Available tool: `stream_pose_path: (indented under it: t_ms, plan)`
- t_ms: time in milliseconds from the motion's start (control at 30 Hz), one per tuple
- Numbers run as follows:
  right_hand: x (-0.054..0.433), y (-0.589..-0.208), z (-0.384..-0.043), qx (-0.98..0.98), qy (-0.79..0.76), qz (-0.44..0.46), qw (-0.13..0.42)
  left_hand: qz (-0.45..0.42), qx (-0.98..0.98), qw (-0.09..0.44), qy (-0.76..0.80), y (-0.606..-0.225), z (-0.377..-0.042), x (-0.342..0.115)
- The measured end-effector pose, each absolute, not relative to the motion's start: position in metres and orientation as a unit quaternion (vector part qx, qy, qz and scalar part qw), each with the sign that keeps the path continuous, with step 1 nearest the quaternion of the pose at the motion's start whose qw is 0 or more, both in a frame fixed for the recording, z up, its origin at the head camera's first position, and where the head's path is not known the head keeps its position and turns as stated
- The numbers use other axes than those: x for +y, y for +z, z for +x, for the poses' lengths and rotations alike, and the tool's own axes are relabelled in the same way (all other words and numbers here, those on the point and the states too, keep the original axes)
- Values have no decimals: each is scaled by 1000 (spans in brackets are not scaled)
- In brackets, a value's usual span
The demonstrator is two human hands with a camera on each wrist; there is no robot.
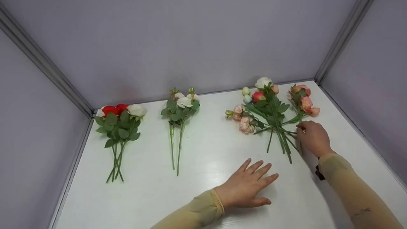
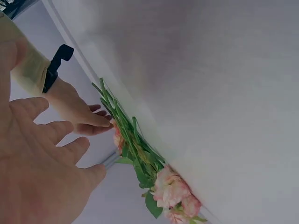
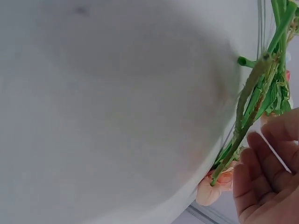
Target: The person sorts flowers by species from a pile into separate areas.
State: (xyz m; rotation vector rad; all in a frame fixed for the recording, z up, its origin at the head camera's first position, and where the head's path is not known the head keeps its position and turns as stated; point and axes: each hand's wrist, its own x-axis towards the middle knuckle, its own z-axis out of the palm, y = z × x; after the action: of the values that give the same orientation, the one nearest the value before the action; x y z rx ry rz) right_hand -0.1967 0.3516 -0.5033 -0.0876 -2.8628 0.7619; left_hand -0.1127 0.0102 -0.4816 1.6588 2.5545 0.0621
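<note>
My right hand (image 1: pixel 314 137) is beside the crossing stems of the right-hand bouquet (image 1: pixel 279 133), by the coral flower stem (image 1: pixel 306 103). In the right wrist view the fingers (image 3: pixel 261 172) are loosely bent, with a gap beside the thumb and no stem between them. Whether a fingertip touches a stem is unclear. That bouquet mixes a white rose (image 1: pixel 263 82), a pinkish-red bloom (image 1: pixel 258 96), pale peach flowers (image 1: pixel 246 124) and small egg-shaped pieces (image 1: pixel 246 91). Nearer the front, my left hand (image 1: pixel 246 186) is spread, palm down, above or on the white table, holding nothing.
A bunch of red and white roses (image 1: pixel 119 125) lies at the table's left. Between it and the right bouquet lie white flower sprays (image 1: pixel 181 106) on two long stems. Grey panels (image 1: pixel 203 41) enclose the white table (image 1: pixel 143 203) at the back and sides.
</note>
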Motion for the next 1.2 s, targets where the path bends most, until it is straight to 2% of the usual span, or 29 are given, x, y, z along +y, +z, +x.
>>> stream_pose_path:
  t_ms: [267,467,1000,1200]
  plan:
    - [363,-500,-209,-951,287,-119,2,551,832,62,22,-484,-107,17]
    - [368,-494,-209,-944,295,-137,-46,553,830,61,24,-486,-108,15]
    - [407,-485,-196,-959,251,-126,-37,559,827,56,32,-489,-110,14]
    - [419,-487,-189,-960,246,-134,-10,555,828,60,43,-490,-113,13]
